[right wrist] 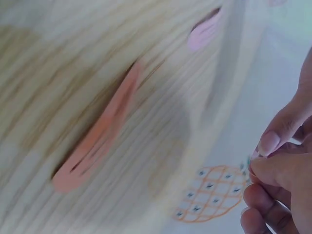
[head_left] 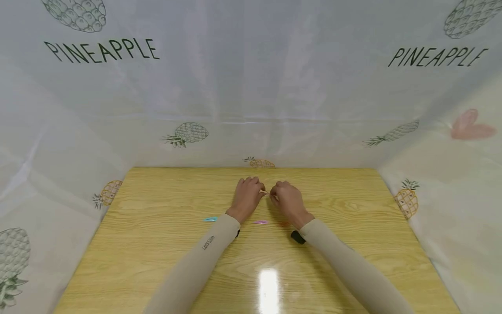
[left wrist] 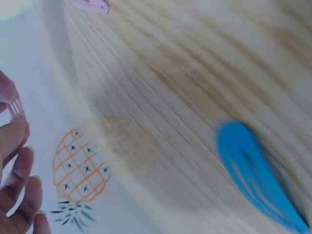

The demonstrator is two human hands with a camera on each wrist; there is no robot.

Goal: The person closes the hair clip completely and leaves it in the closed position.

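Note:
My left hand [head_left: 248, 196] and right hand [head_left: 288, 198] meet above the far part of the wooden table. Between their fingertips is a small pink snap hair clip [left wrist: 19, 108], which the left thumb and finger pinch. The right thumb and index finger [right wrist: 269, 143] pinch together at its other end, mostly covering it. Nearer the body, a blue hair clip [head_left: 210, 219] lies by the left wrist, a pink-purple hair clip [head_left: 261, 222] lies between the forearms, and an orange hair clip [right wrist: 100, 134] lies by the right wrist.
The wooden table [head_left: 176, 187] ends at a white pineapple-print cloth [head_left: 251, 87] hanging behind and along both sides. Black wrist devices [head_left: 298, 237] sit under the sleeves. A bright light reflection [head_left: 269, 288] shows on the near tabletop.

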